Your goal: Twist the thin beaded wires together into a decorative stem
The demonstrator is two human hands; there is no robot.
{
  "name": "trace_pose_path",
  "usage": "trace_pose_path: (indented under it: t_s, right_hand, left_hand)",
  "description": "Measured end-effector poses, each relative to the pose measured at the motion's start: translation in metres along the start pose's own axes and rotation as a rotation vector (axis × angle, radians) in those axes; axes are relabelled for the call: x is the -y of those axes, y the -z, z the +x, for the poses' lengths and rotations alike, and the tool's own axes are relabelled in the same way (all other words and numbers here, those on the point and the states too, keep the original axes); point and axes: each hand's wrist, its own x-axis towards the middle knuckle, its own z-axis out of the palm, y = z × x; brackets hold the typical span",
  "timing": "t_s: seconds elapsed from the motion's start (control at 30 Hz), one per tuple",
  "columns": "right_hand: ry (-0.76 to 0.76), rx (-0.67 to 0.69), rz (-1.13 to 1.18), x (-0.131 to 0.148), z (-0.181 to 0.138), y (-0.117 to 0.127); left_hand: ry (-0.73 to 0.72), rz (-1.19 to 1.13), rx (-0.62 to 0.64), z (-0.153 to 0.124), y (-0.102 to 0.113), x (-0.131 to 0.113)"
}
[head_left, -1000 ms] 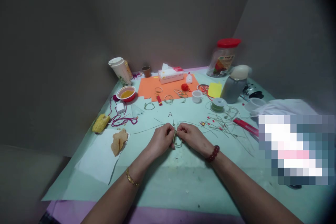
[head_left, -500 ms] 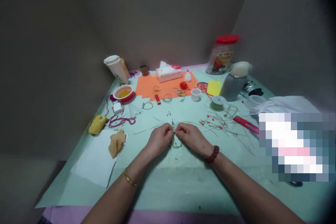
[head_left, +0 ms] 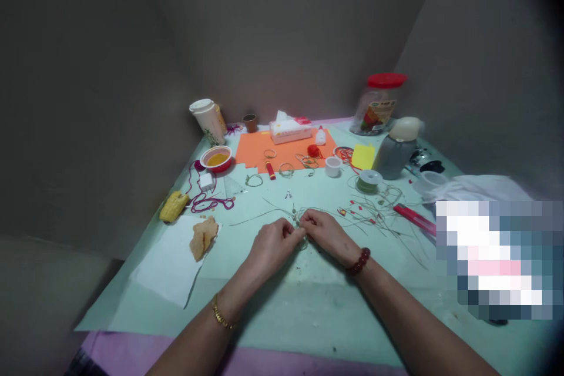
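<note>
Close together at the middle of the table, my left hand (head_left: 274,247) and my right hand (head_left: 326,236) both pinch a thin green cord (head_left: 304,244). A small loop of it shows below my fingers. Long loose ends spread out to the left and right beyond the hands. A small piece that I cannot make out sits on the cord just past my fingertips. My left thumb reaches across to the right fingers, and the exact point of grip is hidden. Farther back lie several finished-looking cord loops, one a green cord bracelet (head_left: 254,180).
Cut cords and red scraps lie right of my hands, near a spool of green cord (head_left: 369,182) and a red tool (head_left: 414,218). At left are a corn cob (head_left: 174,207), a bowl (head_left: 217,158) and purple cord (head_left: 211,202). A tissue box (head_left: 291,131) stands behind.
My left hand has turned, its thumb now stretched over toward the right fingers and covering more of the cord loop. The whole view has shifted slightly.
</note>
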Motion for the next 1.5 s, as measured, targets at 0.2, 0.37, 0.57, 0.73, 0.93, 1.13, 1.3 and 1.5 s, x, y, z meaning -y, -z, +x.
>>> trace_pose_path:
  t_s: [0.2, 0.37, 0.57, 0.73, 0.93, 1.13, 1.3, 1.5]
  right_hand:
    - [0.015, -0.037, -0.047, -0.001, 0.001, -0.001]
    - [0.029, -0.029, -0.073, 0.001, 0.000, -0.001]
    - [0.025, -0.030, -0.086, 0.002, -0.001, 0.000]
    - [0.028, -0.026, -0.063, 0.000, 0.000, -0.001]
    - [0.000, 0.016, -0.048, 0.000, -0.002, 0.002]
    - [0.012, -0.004, -0.247, 0.008, -0.025, 0.016]
    - [-0.034, -0.022, -0.378, 0.008, -0.068, 0.022]
    - [0.025, 0.035, -0.559, 0.002, -0.098, 0.056]
  left_hand:
    - [-0.105, 0.016, -0.067, -0.013, -0.011, -0.004]
    - [-0.267, 0.177, -0.028, -0.033, -0.007, -0.011]
    - [-0.052, -0.043, -0.131, -0.002, 0.000, -0.005]
    - [0.079, -0.222, 0.077, 0.024, -0.009, 0.002]
    - [0.079, -0.344, 0.005, 0.035, -0.016, 0.014]
    - [0.119, -0.450, 0.034, 0.035, -0.015, 0.015]
    - [0.124, -0.518, 0.067, 0.034, -0.013, 0.012]
    - [0.099, -0.535, 0.042, 0.033, -0.015, 0.013]
